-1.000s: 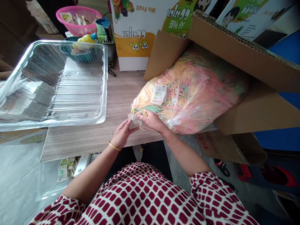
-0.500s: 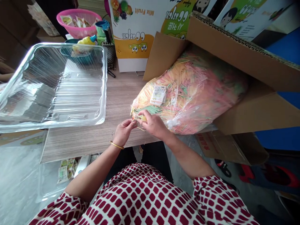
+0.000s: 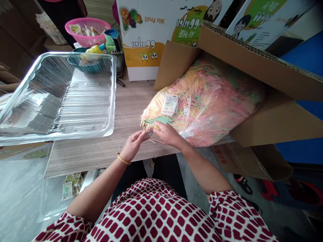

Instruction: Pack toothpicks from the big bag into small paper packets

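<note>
- Head view: two bare hands working over one table point(image 3: 128, 107); one bangle circling the left wrist.
- Left hand point(image 3: 133, 144): thumb and fingers closing narrowly, pinching one small packet point(image 3: 149, 131) at its near edge.
- Right hand point(image 3: 168, 134): fingers curling in, gripping a yellow bundle point(image 3: 156, 126) and meeting the packet's other side; pieces in the bundle too small to count.
- Packet: sitting between both hands' fingertips, above the table, just beside the bag's open corner.
- One clear bag point(image 3: 207, 104): bulging with coloured sticks, beyond counting, and lying partly inside one open carton point(image 3: 259, 60).
- One packet stack point(image 3: 170, 105) resting on the bag; number unclear.
- Two loose sticks point(image 3: 158, 141) lying on the table below the right hand.
- One clear tray point(image 3: 83, 107) standing at left, well apart from the hands.
</note>
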`<state>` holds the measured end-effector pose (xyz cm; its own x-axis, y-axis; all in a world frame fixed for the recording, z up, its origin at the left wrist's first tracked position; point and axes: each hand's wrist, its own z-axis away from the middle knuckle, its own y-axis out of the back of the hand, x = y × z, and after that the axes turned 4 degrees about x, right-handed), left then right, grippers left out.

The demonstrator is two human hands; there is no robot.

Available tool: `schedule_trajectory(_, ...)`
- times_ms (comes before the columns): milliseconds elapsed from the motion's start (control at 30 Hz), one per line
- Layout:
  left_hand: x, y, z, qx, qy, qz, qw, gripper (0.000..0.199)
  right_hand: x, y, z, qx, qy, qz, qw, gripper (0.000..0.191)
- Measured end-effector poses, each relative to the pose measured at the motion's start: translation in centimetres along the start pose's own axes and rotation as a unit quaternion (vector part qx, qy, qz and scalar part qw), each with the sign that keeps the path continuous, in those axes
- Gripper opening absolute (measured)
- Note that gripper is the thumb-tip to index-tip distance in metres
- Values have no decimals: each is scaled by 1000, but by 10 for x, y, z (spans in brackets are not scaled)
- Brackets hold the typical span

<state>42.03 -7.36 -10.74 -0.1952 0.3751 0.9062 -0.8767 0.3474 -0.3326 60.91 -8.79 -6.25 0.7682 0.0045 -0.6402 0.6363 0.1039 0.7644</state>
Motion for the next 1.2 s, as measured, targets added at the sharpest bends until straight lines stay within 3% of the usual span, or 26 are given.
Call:
schedule_trajectory(67,0,-2,0,3,-2,28,1000,45,3,0,-1,4,9,-38,999,21)
schedule_trajectory(133,-2,-1,-2,13,-12,25,1000,44,4,2,-2,4,5,-145,989,31)
schedule_trajectory(200,-5,2,-4,22,-27,-1,999,42,2,5,-5,8,-28,-298,954,45)
schedule_trajectory(267,-7,4,-6,14,-35,-40,998,41,-2,9,-11,52,-64,-424,902,55)
schedule_trajectory(367,-8,3,-6,-16,-36,-75,996,41,-12,10,-21,169,-72,-471,863,61)
schedule_trajectory(500,-9,0,-6,-29,-38,-73,996,41,-24,0,-24,261,-35,-432,862,58)
schedule_trajectory(633,-12,0,-8,-19,-39,-85,995,42,-33,-8,-19,291,-25,-409,865,57)
schedule_trajectory(800,-11,-3,-9,-5,-42,-102,994,40,-37,-2,-20,323,-46,-429,842,54)
schedule_trajectory(967,-12,-6,-10,-15,-55,-106,993,42,-32,-11,-20,290,-31,-326,899,57)
schedule_trajectory(1200,-9,-5,-11,-10,-50,-61,997,43,-22,-29,-16,288,-44,-289,912,41)
